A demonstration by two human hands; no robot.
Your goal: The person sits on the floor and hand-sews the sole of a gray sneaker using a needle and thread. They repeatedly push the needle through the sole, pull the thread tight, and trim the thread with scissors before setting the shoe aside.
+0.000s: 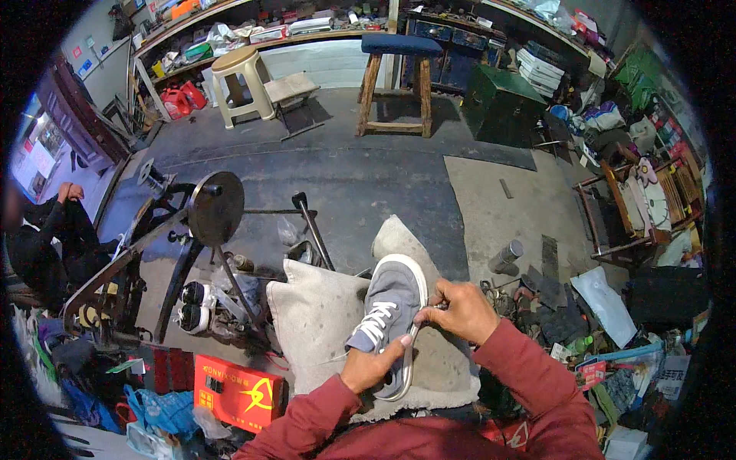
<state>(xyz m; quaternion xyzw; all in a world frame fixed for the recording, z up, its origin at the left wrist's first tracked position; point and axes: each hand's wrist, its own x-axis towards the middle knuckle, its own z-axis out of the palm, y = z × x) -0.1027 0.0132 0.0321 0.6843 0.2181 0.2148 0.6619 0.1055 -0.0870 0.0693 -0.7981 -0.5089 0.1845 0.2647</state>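
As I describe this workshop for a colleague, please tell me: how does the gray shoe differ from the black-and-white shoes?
The gray shoe has a plain gray upper with white laces, while the black-and-white shoes mix dark and white areas. The gray shoe is in the left hand, with the right hand at its sole edge; the black-and-white shoes rest unheld, further left. Both show white parts.
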